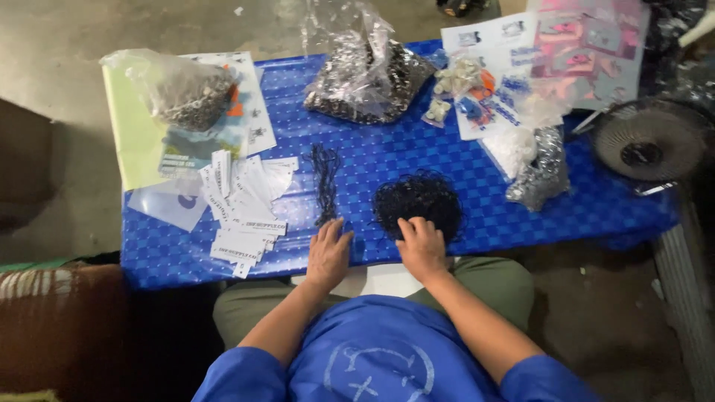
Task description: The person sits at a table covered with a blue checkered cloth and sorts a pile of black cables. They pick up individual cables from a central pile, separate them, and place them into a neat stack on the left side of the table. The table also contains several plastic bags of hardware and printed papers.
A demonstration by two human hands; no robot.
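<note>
A tangled heap of thin black strings [418,202] lies on the near part of the blue checked worktop [477,171], a little right of the middle. The right hand [421,246] rests on the near edge of this heap, its fingers bent down into the strings; whether the grip pinches any string I cannot tell. The left hand [328,251] lies just left of it, flat on the worktop with the fingers spread and nothing in its grip, and its fingertips are at the near end of a straight bundle of black strings [325,182]. Further left, white paper tags [242,208] are scattered in a loose pile. At the far left stands a clear bag of small metal parts [186,93], and in the far middle a bigger clear bag of dark parts [369,78]. On the right, beside the worktop, is a small fan [649,141].
</note>
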